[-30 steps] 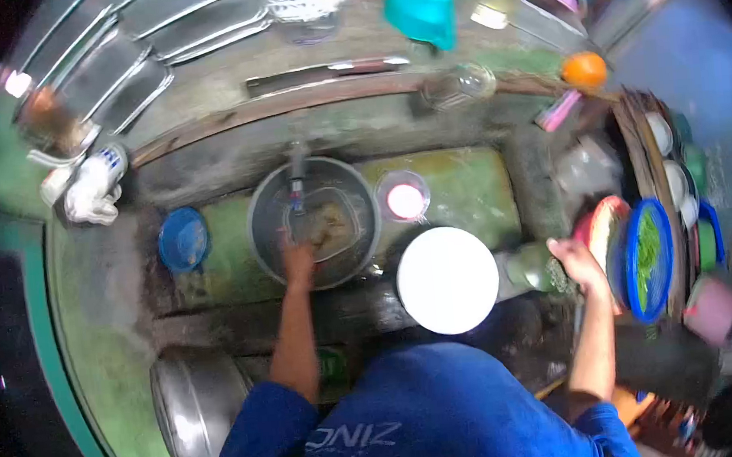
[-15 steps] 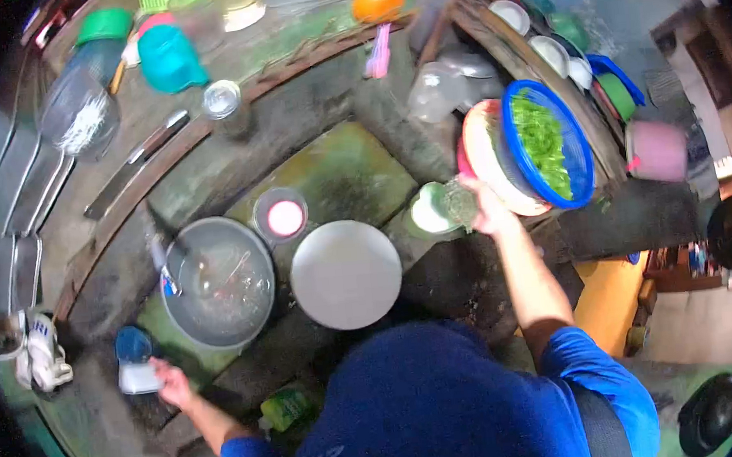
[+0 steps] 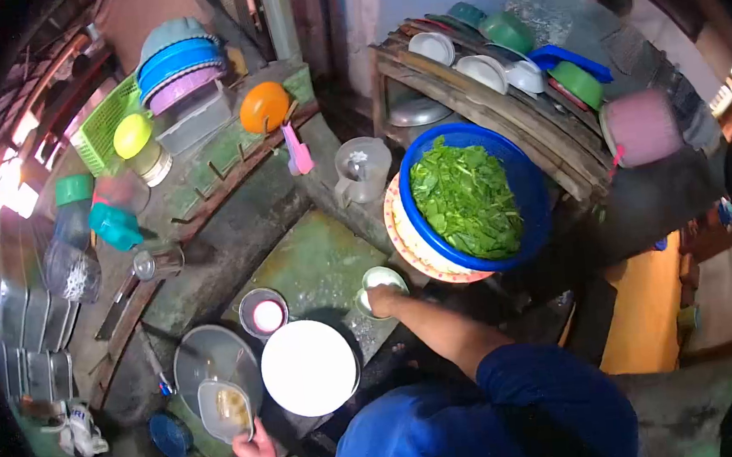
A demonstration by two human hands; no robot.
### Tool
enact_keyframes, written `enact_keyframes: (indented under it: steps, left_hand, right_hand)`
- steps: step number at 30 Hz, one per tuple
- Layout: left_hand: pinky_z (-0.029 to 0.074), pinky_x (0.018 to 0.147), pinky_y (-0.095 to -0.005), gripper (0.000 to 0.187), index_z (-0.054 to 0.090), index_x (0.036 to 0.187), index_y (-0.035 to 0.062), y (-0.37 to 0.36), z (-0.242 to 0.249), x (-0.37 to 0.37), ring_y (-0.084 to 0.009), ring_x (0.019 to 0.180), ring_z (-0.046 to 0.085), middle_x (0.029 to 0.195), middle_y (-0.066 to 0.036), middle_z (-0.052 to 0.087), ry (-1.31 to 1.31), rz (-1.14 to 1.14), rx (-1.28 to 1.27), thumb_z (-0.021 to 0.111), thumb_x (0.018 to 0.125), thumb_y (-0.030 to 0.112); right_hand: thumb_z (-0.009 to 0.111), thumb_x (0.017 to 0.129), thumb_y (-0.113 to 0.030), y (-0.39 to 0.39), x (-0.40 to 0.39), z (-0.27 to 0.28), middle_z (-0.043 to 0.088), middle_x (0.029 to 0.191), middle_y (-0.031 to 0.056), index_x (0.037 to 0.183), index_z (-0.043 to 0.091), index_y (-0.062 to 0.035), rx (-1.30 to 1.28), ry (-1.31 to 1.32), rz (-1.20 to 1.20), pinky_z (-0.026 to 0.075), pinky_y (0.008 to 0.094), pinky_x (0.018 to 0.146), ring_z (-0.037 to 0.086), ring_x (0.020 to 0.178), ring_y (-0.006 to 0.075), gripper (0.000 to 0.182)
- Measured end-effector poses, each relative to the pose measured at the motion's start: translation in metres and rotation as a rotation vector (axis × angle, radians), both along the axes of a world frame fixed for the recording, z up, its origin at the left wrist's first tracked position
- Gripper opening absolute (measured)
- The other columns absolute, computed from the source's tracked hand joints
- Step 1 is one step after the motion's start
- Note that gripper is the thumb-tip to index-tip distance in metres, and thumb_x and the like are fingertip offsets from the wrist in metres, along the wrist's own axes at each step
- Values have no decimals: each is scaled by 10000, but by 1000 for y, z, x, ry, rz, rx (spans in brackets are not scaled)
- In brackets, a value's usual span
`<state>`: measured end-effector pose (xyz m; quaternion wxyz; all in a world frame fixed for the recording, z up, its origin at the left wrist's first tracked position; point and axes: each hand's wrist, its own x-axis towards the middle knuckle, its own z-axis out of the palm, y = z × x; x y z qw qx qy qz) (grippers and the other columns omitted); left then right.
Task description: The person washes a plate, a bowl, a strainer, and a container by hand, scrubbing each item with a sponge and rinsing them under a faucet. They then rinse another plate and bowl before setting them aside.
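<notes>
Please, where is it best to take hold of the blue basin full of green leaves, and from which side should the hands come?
Probably by its rim, with both hands on opposite sides. The blue basin is wide, heaped with green leaves, and sits nested on a patterned bowl, so its lower wall is hidden. Come from the near, open side; the wooden rack crowds the far side.

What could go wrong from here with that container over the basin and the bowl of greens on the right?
The left hand holds the clear container by one end over the metal basin; it could tip. The blue bowl of greens sits stacked on another bowl by the ledge, just past the right hand on the small green cup; a bump might shift it.
</notes>
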<state>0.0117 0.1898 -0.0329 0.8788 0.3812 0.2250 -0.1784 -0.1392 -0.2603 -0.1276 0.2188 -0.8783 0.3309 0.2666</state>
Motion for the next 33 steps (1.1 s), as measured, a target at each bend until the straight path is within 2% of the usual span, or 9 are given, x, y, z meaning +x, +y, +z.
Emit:
enact_keyframes:
  steps: [4, 5, 10, 13, 16, 20, 23, 25, 33]
  left_hand:
    - [575, 838, -438, 402, 524, 1174, -78, -101, 31, -18, -283, 980, 633, 1100, -166, 616, -49, -187, 229, 479, 780, -10]
    - [581, 733, -398, 415, 500, 1214, -30, -77, -36, 13, -243, 915, 626, 1016, -141, 612, 21, -415, 204, 484, 799, -27]
    - [513, 532, -266, 875, 134, 1505, 307, -196, 44, -27, -154, 840, 592, 1241, -85, 525, -302, -508, 419, 482, 781, -39]
    - [562, 637, -356, 671, 147, 1499, 302, -222, 65, -46, -226, 1060, 587, 1352, -90, 450, -269, -646, 350, 490, 938, 166]
    - [539, 782, -440, 584, 156, 1516, 270, -241, 57, -62, -208, 1197, 501, 1401, -57, 415, -232, -766, 385, 385, 1013, 458]
    - [337, 1091, -420, 591, 124, 1534, 191, -245, 58, -59, -249, 1354, 336, 1505, -98, 297, -634, -663, 280, 377, 1033, 376]
    - [240, 1135, -368, 576, 191, 1526, 143, -218, 77, -42, -237, 1373, 291, 1506, -118, 302, -570, -629, 183, 377, 1032, 374]
    - [246, 1129, -368, 604, 190, 1524, 119, -214, 84, -43, -231, 1366, 299, 1501, -117, 311, -629, -637, 210, 385, 1026, 400]
    - [161, 1169, -378, 711, 205, 1508, 53, -195, 110, -22, -248, 1416, 248, 1530, -126, 281, -918, -552, 302, 367, 995, 517]
  right_hand:
    - [574, 803, -137, -15, -16, 11, 666, 931, 252, 1070, 624, -28, -60, -351, 31, 525, 495, 771, 658, 868, 412, 293]
    - [578, 797, -124, -16, -20, 34, 664, 883, 254, 1069, 612, -39, -101, -372, 45, 518, 519, 759, 653, 851, 431, 287]
    - [562, 906, -231, -7, -22, 110, 652, 956, 260, 1154, 432, -3, -30, -688, -224, 506, 504, 779, 649, 880, 429, 362]
    - [618, 899, -297, 17, -7, 171, 543, 1095, 205, 1125, 413, -15, 380, -1004, -284, 442, 422, 911, 569, 1033, 325, 416]
    - [675, 826, -202, 58, 22, 195, 472, 1136, 226, 1160, 491, -38, 43, -1123, 54, 434, 461, 939, 500, 1081, 402, 415]
    - [608, 765, -59, 88, 45, 184, 507, 1168, 258, 1092, 637, -40, -30, -837, 260, 432, 490, 946, 477, 1124, 443, 329]
    - [608, 755, -85, 81, 37, 211, 600, 1016, 212, 936, 697, -23, -209, -674, 568, 452, 477, 926, 525, 1073, 408, 210]
    - [577, 767, -62, 75, 62, 176, 589, 1040, 233, 1074, 597, -21, -278, -864, 194, 470, 454, 882, 562, 957, 386, 311]
    - [546, 792, -1, 105, 68, 207, 584, 1014, 202, 931, 652, -22, -194, -944, 509, 481, 465, 897, 580, 957, 378, 176]
